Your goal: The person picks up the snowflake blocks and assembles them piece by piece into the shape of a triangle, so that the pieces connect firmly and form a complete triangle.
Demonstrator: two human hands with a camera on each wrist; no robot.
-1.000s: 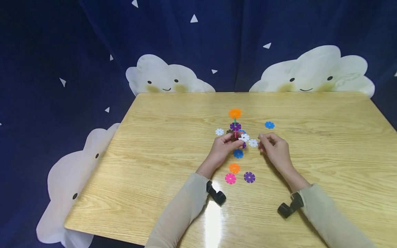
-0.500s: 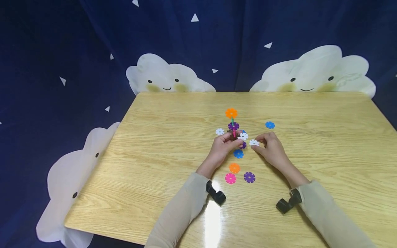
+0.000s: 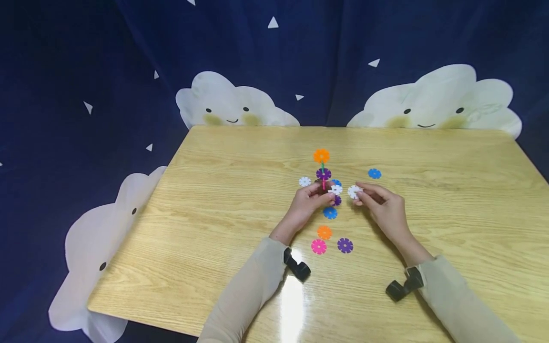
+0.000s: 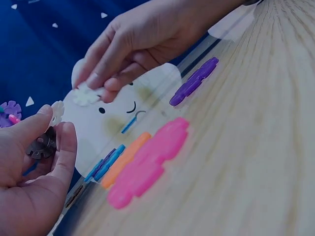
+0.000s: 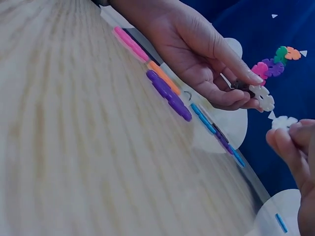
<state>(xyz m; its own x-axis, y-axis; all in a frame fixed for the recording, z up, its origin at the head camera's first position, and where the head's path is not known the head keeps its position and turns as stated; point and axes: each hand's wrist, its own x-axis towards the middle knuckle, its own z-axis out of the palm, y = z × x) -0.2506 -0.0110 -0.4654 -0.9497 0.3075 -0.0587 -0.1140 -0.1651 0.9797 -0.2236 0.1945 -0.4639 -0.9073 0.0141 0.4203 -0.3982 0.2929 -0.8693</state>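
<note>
My left hand [image 3: 303,206] grips the dark brown disc [image 4: 43,145] of a chain of slotted snowflake discs. From it run a pink disc [image 5: 259,72], a purple disc [image 5: 273,68], a green disc [image 5: 280,54] and, at the far end, an orange disc [image 3: 321,156]. A white disc [image 5: 262,98] is joined at the brown one's other side, beside my left fingertips. Between thumb and fingers my right hand [image 3: 388,207] pinches a loose white disc [image 3: 353,192], raised off the table and a small gap away from the chain's white disc.
On the wooden table [image 3: 206,200] lie loose discs: pink [image 3: 319,247], orange [image 3: 324,232], purple [image 3: 345,245], a near blue disc [image 3: 330,212], a far-right blue disc [image 3: 374,173] and white [image 3: 305,181]. More lie partly hidden behind my left hand. A dark blue curtain [image 3: 240,43] hangs behind.
My right hand reached to the white disc on the table, took hold of it and lifted it slightly. The left hand stayed nearly in place, its chain shifting a little left.
</note>
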